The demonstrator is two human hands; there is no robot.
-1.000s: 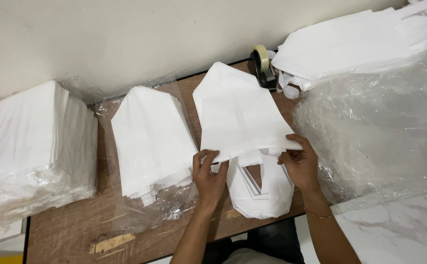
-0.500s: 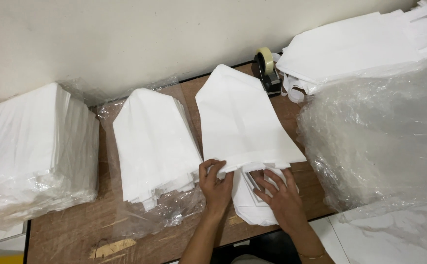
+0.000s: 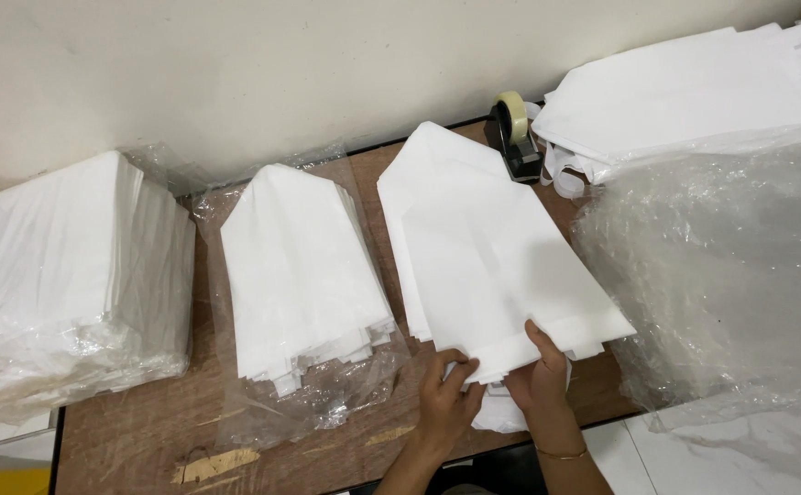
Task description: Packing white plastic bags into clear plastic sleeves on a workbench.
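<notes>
Both hands meet at the near edge of a folded white bag (image 3: 488,266) that lies flat on the brown table (image 3: 135,431), its pointed end aimed at the wall. The left hand (image 3: 446,399) comes up from the bottom of the view with the wrist bent slightly inward; its fingers curl over the bag's lower left corner, thumb tucked under the folded edge, so the hand is closed on that corner. The right hand (image 3: 536,376) sits just beside it, nearly touching, palm down, thumb stretched up onto the top face of the bag and the other fingers wrapped beneath the fold, pinching the same edge. A thin bangle (image 3: 561,453) circles the right wrist. Below the hands a bit more white material (image 3: 501,417) pokes out over the table edge.

Left of the bag, a stack of similar folded bags (image 3: 295,270) rests on a sheet of clear plastic wrap (image 3: 327,403). Further left stands a taller pile of white sheets (image 3: 71,275) wrapped in plastic. Behind the bag's tip, near the wall, sits a tape dispenser (image 3: 515,133). To the right, a large crumpled mass of clear plastic (image 3: 730,266) covers the table's end, and another heap of white bags (image 3: 685,92) lies above it.
</notes>
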